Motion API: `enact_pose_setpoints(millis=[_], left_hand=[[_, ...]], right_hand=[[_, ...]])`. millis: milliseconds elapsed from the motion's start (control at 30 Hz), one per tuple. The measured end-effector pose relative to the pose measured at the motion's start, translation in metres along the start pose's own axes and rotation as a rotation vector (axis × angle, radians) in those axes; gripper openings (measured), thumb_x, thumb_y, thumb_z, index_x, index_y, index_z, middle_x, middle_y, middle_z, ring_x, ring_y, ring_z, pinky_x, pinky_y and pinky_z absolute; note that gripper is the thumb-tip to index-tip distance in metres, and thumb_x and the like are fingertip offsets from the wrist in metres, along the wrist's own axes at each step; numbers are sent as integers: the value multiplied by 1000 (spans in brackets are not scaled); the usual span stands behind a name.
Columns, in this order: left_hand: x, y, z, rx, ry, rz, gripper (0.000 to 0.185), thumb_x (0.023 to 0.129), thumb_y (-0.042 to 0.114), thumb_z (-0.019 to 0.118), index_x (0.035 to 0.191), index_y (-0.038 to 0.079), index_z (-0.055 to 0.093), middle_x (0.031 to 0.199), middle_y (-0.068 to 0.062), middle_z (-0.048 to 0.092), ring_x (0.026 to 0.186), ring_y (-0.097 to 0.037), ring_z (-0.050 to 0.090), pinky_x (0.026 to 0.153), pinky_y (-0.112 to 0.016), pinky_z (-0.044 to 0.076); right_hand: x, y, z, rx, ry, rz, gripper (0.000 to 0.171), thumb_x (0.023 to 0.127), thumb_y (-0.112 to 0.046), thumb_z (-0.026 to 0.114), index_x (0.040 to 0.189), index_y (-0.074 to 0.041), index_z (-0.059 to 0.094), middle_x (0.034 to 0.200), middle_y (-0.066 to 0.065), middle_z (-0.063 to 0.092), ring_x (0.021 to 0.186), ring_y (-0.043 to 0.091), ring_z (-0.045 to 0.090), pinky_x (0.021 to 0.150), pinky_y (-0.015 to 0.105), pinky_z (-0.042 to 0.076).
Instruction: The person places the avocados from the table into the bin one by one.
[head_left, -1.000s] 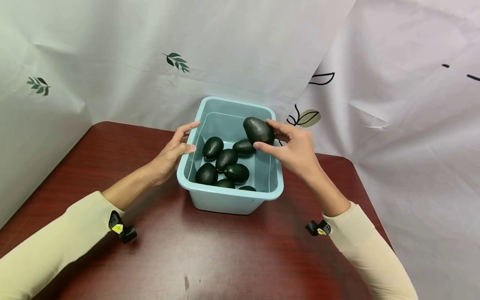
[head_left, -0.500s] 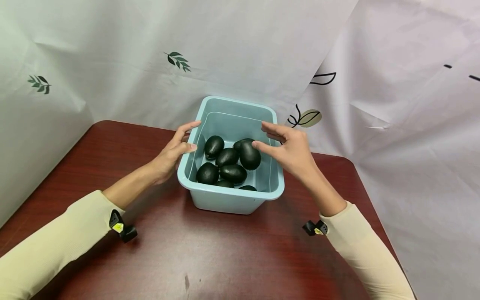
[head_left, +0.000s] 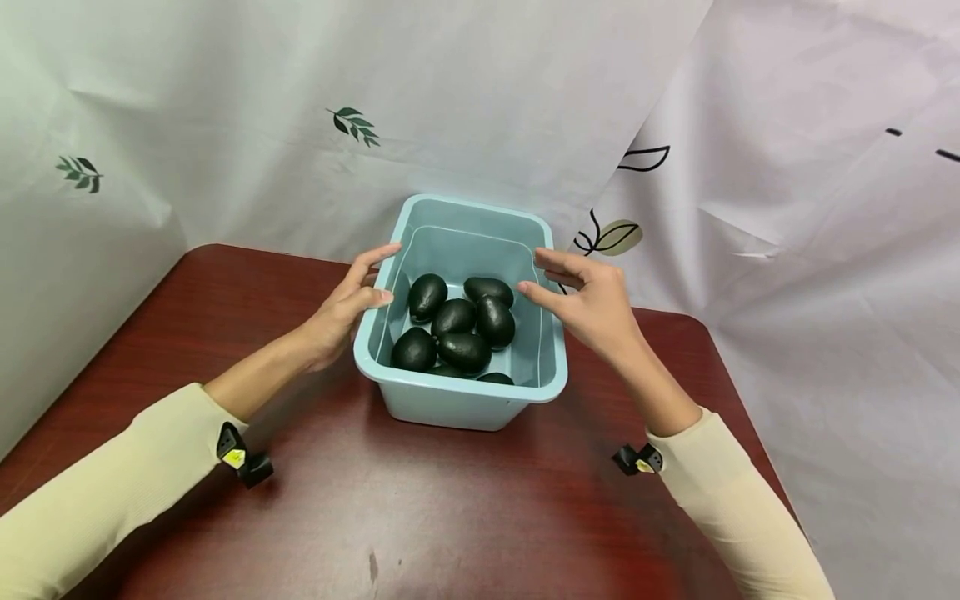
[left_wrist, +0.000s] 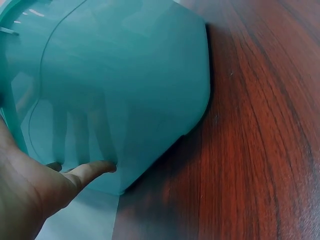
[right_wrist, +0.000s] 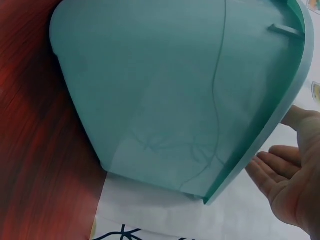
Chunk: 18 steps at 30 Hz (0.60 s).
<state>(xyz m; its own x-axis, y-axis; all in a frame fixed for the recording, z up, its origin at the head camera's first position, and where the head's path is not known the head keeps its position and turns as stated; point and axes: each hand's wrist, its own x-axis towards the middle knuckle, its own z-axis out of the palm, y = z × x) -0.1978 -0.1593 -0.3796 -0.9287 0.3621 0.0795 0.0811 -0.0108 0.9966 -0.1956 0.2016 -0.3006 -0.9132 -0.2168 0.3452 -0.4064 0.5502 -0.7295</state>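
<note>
Rested the left hand (head_left: pixel 341 304) against the left side of the blue tub (head_left: pixel 450 408), with fingers straight and a little apart, and the thumb up by the rim. Held the right hand (head_left: pixel 592 300) just over the right rim of the tub, with fingers spread and loose, pinching nothing. Looked like the putting-in step of filling the tub, with the fruit already down inside and both hands empty. Seemed to call next for a gentle reach for another fruit, or a firm hold on both sides of the tub, with care not to tip it. Saw the dark avocados (head_left: pixel 457 321) inside the tub, piled close and touching, most toward its left and front. Looked almost black, egg-shaped, smooth and a bit shiny. Could not count the ones hidden behind the front wall of the tub. Saw only the tub's smooth blue wall (left_wrist: pixel 125 90) and some fingertips (left_wrist: pixel 92 169) in the left wrist view. Found a dark red table (head_left: pixel 450 517) under the tub and a white sheet with leaves (head_left: pixel 487 100) behind the tub.
</note>
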Motion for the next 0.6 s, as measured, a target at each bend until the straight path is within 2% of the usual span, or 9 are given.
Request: enact_pose_setpoints(millis=[100,200,333,467,533,600], left_hand=[[-3,1,-3,12,-10,8,79,105,22,49,179,34,24,172,-25,26,144,-47,47,99,-38,61],[-5,3,-7,22,-24,22,78,106,22,50,179,33,24,175,-26,25,140,-39,51,98,-35,61],[-7,6,-14,69,-37,42,75,109,20,50,179,32,26,178,-22,27,139,-26,55,101,-30,58],[-8,7,-18,104,-37,60,70,113,20,52,179,32,29,179,-13,31,145,-27,54,104,-25,56],[-8,6,-21,79,-33,72,68,115,20,50,179,31,29,180,-10,30,150,-31,50,109,-27,54],[-7,6,-24,89,-15,85,67,115,24,49,179,29,29,182,-7,29,157,-30,43,121,-33,45]], right_hand=[[-2,3,-2,6,21,4,53,95,-29,93,142,-11,79,137,12,82,127,35,81,108,50,63],[-2,6,-5,12,46,-9,49,96,-25,91,140,-8,80,135,13,82,125,35,81,106,46,64],[-3,12,-10,15,74,-17,46,98,-24,89,139,-6,80,133,15,83,121,33,83,100,32,65],[-6,18,-16,18,85,21,46,99,-29,88,140,-9,80,135,13,83,120,29,83,96,18,62],[-7,22,-20,14,90,44,47,100,-32,87,142,-11,79,136,13,82,122,29,82,96,16,61],[-9,26,-23,11,103,69,47,101,-34,86,143,-13,79,137,12,82,124,28,82,99,18,61]])
